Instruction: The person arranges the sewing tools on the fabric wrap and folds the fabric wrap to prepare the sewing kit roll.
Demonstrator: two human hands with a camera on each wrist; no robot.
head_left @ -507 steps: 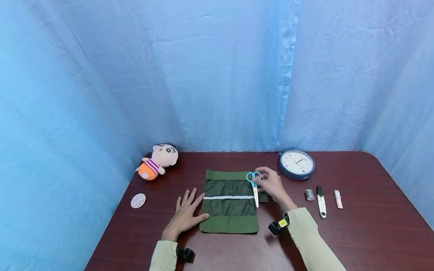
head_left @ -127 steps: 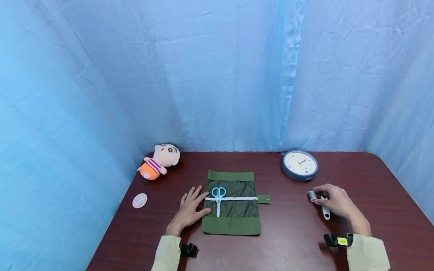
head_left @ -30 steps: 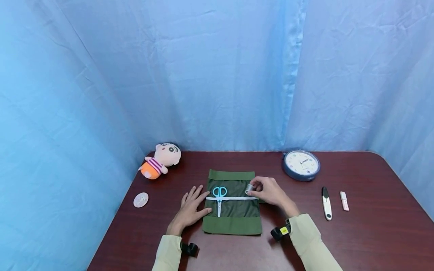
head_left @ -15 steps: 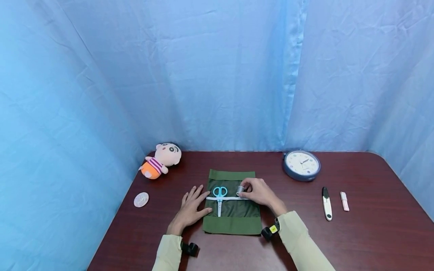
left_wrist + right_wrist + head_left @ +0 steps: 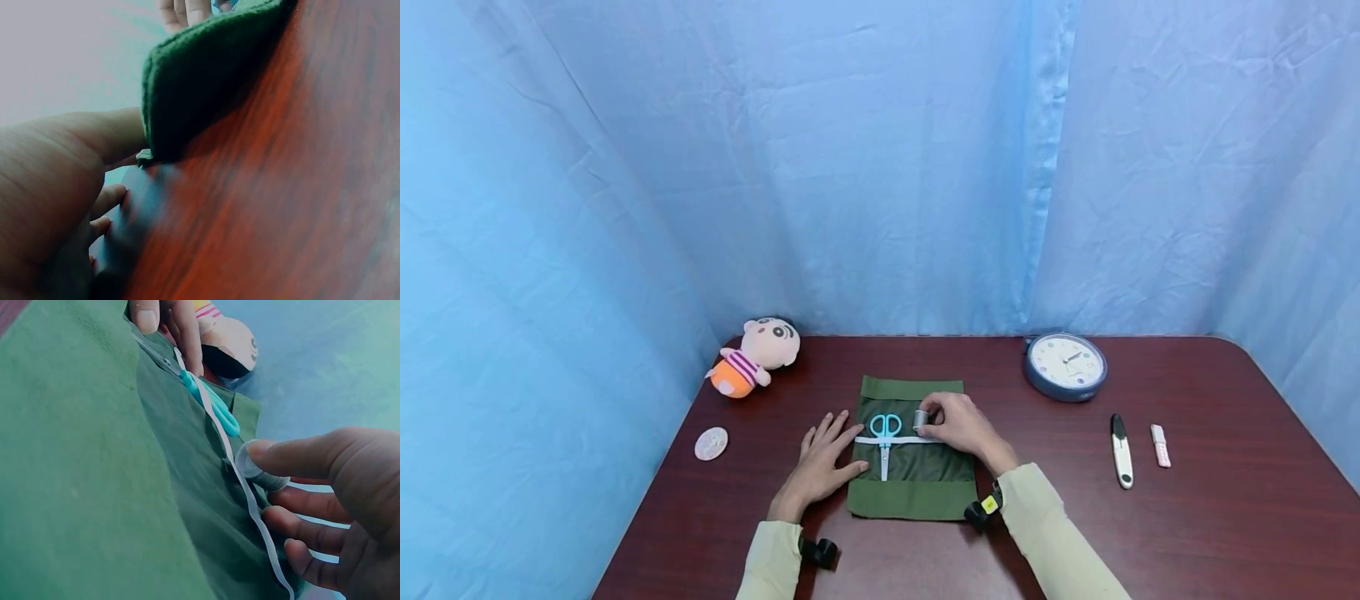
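Note:
A green cloth tool roll (image 5: 913, 501) lies unfolded on the table, a white elastic band (image 5: 904, 440) running across its middle. Scissors with light-blue handles (image 5: 884, 450) are tucked under the band at the left. Between thumb and fingers my right hand (image 5: 961, 427) pinches a spool of grey thread (image 5: 921, 419), held over the roll at the band's far side. In the right wrist view the spool (image 5: 270, 480) is close beside the band (image 5: 255, 512). With fingers spread, my left hand (image 5: 815, 468) rests at the roll's left edge; its thumb touches the cloth in the left wrist view.
To the right lie black-and-white thread snips (image 5: 1122, 454) and a small pale pink-and-white item (image 5: 1161, 446). A blue-rimmed clock (image 5: 1065, 367) is at the back right. At the left are a plush doll (image 5: 752, 358) and a round whitish disc (image 5: 711, 443). Blue curtains (image 5: 880, 167) surround the table.
The scissors went from my right hand to under the band. My right hand then took the thread spool from the right side and carried it left over the roll. My left hand stayed put.

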